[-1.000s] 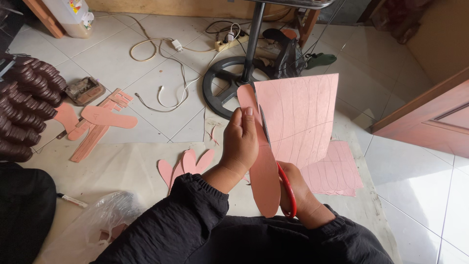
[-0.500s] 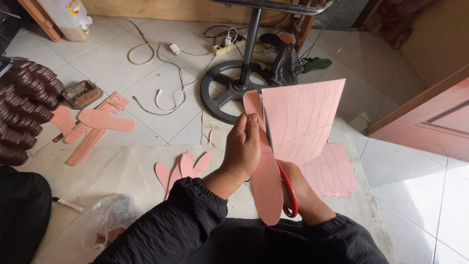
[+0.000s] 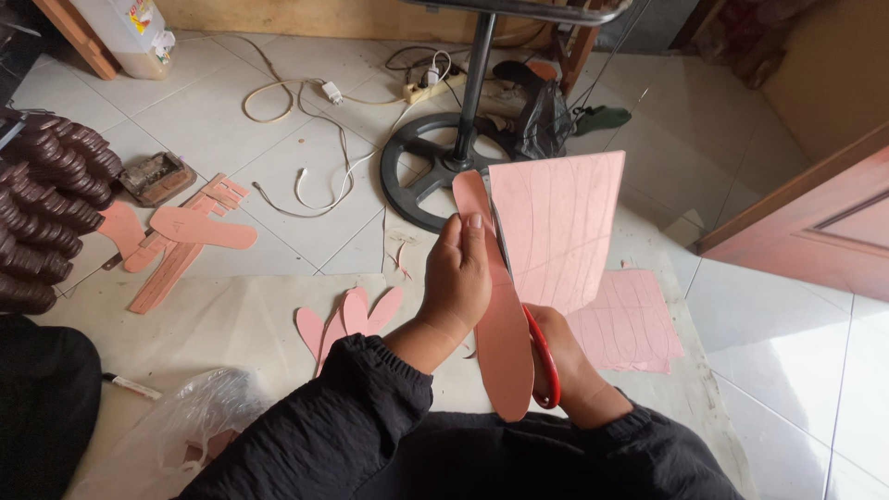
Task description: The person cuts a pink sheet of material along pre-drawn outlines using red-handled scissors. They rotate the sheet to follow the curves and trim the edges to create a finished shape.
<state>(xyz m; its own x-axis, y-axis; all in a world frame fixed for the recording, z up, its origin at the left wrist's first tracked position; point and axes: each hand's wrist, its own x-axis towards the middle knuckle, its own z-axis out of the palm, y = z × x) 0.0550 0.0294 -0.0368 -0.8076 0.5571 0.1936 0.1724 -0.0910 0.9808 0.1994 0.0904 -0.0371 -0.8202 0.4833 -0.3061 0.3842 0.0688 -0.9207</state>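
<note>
Sole-shaped piece: a long pink insole shape (image 3: 502,333) stands on edge in front of the person, rounded tip up, running from beside the thumb down past the wrist
Pink sheet: the flat pink sheet (image 3: 560,227), marked with faint curved lines, is joined to the sole shape along the cut and lifted off the floor, tilted to the right
Left hand: the left hand (image 3: 456,278) grips the sole shape near its upper part, thumb up along its edge, fingers curled behind
Scissors: red-handled scissors (image 3: 544,356) sit just right of the sole shape, blades pointing up along the cut line; only a thin stretch of blade shows, so how far apart the blades stand cannot be told
Right hand: the right hand (image 3: 569,370) is closed through the red handle, mostly hidden behind the sole shape
Sleeves: both arms wear black sleeves (image 3: 370,417)
Under the hands: a second pink sheet (image 3: 630,324) lies flat on a pale floor covering (image 3: 222,319)
Left of the hands: several cut pink soles (image 3: 347,319) lie fanned together on the covering
Farther left: more pink cut pieces and strips (image 3: 190,231) on the tiled floor, near a stack of dark brown soles (image 3: 46,204)
Near corner: a crumpled clear plastic bag (image 3: 199,417) and a marker pen (image 3: 130,386)
Behind: the round black base of a stand (image 3: 417,171), white cables (image 3: 306,102)
</note>
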